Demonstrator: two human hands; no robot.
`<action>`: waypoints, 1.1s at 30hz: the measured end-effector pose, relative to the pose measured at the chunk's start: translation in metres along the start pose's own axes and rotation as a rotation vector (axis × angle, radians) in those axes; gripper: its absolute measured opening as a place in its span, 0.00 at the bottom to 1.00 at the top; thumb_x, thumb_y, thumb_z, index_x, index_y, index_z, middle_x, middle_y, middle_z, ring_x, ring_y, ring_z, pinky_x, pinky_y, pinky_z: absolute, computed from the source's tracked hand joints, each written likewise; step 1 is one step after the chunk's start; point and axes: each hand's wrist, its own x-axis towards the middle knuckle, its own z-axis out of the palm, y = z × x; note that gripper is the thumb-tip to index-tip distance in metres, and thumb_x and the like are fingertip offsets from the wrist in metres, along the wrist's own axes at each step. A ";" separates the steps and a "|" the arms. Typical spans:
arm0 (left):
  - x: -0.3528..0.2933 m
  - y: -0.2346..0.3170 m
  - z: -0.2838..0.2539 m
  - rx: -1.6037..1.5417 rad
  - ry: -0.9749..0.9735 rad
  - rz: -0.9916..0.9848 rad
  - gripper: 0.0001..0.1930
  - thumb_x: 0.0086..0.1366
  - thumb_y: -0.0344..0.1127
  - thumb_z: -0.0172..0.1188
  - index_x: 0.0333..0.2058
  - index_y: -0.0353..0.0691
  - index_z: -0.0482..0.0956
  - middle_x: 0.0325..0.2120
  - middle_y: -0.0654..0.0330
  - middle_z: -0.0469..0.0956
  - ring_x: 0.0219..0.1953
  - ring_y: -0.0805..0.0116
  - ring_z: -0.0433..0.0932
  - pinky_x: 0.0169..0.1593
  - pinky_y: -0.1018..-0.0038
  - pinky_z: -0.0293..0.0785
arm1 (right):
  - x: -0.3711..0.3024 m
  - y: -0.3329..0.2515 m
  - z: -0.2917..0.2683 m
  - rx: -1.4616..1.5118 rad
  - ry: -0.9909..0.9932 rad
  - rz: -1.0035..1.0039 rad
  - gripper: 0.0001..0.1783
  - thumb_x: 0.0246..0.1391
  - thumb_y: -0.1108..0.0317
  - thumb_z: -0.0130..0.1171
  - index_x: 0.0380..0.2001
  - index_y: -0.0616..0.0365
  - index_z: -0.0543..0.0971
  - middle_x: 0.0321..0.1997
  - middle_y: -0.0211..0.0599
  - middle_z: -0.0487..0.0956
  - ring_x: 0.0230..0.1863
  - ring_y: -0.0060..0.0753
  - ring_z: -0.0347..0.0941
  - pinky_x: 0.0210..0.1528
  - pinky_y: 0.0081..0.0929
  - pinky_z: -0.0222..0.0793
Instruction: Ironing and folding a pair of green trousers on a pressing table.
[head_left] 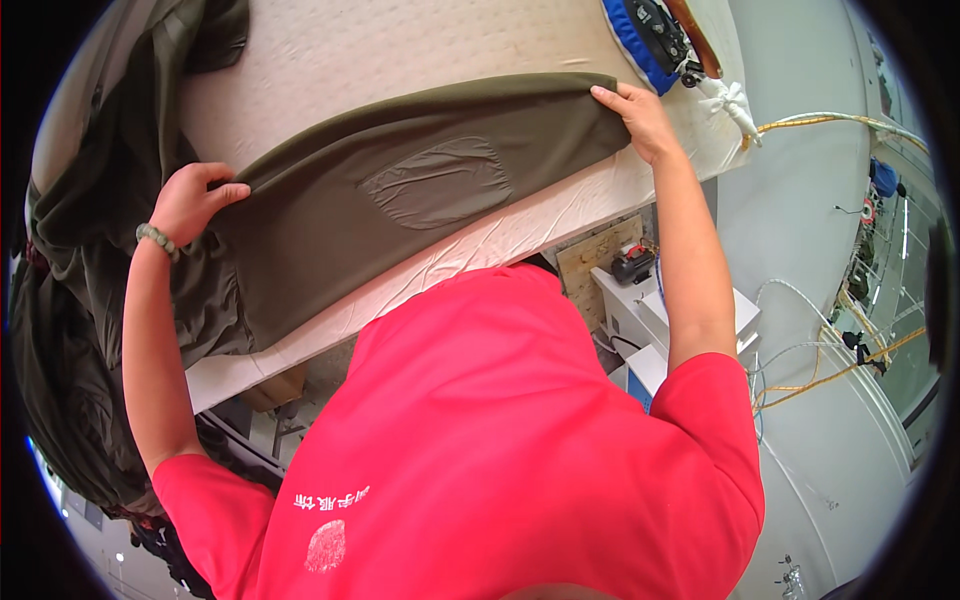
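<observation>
An olive-green garment (pixel 320 250) lies spread along the padded table, one long section like a sleeve or trouser leg stretched from left to right. A shinier patch (pixel 440 185) is set in the middle of that section. My left hand (pixel 203 203), with a beaded bracelet at the wrist, pinches the fabric at the section's left end, thumb on top. At the far right corner, my right hand (pixel 637 115) grips the end of the section between thumb and fingers. The fabric between my hands looks mostly smooth, with a folded far edge.
A blue-and-black iron (pixel 655 45) stands at the table's back right, beside a white wrapped fitting (pixel 728 103) and a yellowish hose (pixel 835 116). More dark green fabric (pixel 70 370) hangs bunched at the left. Under the pale table cover (pixel 560 212) are a white machine (pixel 640 310) and boxes.
</observation>
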 end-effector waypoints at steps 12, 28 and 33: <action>-0.009 0.005 0.010 -0.087 0.075 0.054 0.15 0.58 0.35 0.72 0.34 0.29 0.79 0.23 0.50 0.74 0.28 0.62 0.73 0.38 0.66 0.71 | 0.007 0.006 0.000 0.117 0.024 -0.029 0.14 0.62 0.58 0.69 0.39 0.59 0.87 0.39 0.25 0.85 0.38 0.15 0.76 0.41 0.18 0.71; -0.002 0.021 0.045 0.315 0.486 0.177 0.10 0.62 0.33 0.68 0.41 0.37 0.82 0.35 0.51 0.81 0.39 0.48 0.80 0.43 0.58 0.76 | -0.011 -0.040 0.022 -1.028 0.218 0.033 0.13 0.63 0.60 0.65 0.41 0.59 0.84 0.38 0.36 0.86 0.37 0.30 0.80 0.43 0.29 0.74; -0.004 0.090 0.086 0.062 0.630 0.361 0.10 0.65 0.33 0.65 0.44 0.41 0.82 0.40 0.54 0.83 0.43 0.51 0.80 0.48 0.58 0.76 | -0.040 -0.039 0.089 -1.004 0.215 -0.949 0.15 0.65 0.58 0.62 0.47 0.56 0.83 0.52 0.39 0.83 0.51 0.43 0.79 0.54 0.36 0.74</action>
